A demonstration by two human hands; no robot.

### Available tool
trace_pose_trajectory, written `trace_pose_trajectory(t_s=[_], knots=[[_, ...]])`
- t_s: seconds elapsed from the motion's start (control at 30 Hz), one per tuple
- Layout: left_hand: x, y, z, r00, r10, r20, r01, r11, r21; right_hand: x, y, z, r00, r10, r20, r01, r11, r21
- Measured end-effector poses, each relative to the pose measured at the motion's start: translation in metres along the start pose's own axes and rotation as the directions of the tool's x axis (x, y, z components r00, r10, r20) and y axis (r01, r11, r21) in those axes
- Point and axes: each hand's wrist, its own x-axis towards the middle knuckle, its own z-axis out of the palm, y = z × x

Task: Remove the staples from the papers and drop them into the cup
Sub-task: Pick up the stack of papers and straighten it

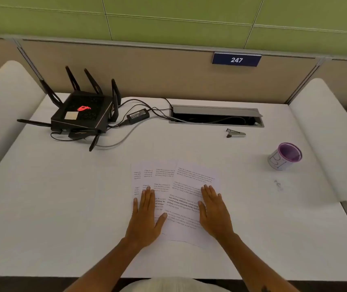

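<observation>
— Both bare forearms come in from the near edge; what do the hands do?
— Flat left hand (146,216) and flat right hand (214,213) press, fingers straight, on the fanned white printed paper sheets (174,199). Neither grips anything.
— And those sheets?
— Thin, matte, overlapping like a spread deck, lying on the smooth white desk top (63,207). Staples are too small to make out.
— Where is the remover, relative to the sheets?
— A small silver-and-black metal staple remover (236,133) lies beyond them, toward the right, well apart from both hands.
— The cup?
— A round white paper cup with a purple lining (284,156) stands upright, right of the sheets, also untouched.
— Anything else?
— Beyond the sheets to the left, a boxy black plastic router with spiky antennas (82,113); straight beyond, a grey metal cable hatch (215,116).
</observation>
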Motion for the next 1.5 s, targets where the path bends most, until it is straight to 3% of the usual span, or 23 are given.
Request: trace_pose_trajectory(t_s=[0.1,0.2,0.27,0.43,0.63,0.87,1.5], knots=[[0.011,0.000,-0.010,0.998,-0.064,-0.013,0.061,0.989,-0.132,0.009,-0.003,-0.005,0.979,0.086,-0.182,-0.070,0.993,0.095],[0.014,0.004,-0.023,0.988,-0.149,-0.027,0.134,0.946,-0.296,0.013,-0.014,-0.015,0.932,0.290,-0.216,-0.242,0.944,0.222],[0.014,0.000,-0.029,0.982,-0.145,-0.121,0.105,0.951,-0.290,0.012,-0.013,-0.013,0.910,0.354,-0.215,-0.295,0.918,0.266],[0.020,-0.026,-0.043,0.948,-0.114,-0.296,0.041,0.969,-0.242,-0.015,-0.010,0.008,0.943,0.298,-0.149,-0.290,0.954,0.074],[0.043,-0.057,-0.044,0.979,-0.171,-0.107,0.156,0.978,-0.139,-0.035,-0.010,0.028,0.950,0.312,0.011,-0.311,0.950,-0.035],[0.061,-0.060,-0.040,0.991,-0.127,0.041,0.127,0.992,-0.015,-0.029,-0.018,0.028,0.954,0.285,0.090,-0.276,0.956,-0.101],[0.066,-0.035,-0.038,0.985,-0.171,-0.018,0.168,0.978,-0.127,-0.013,-0.076,0.050,0.967,0.162,0.196,-0.141,0.983,-0.116]])
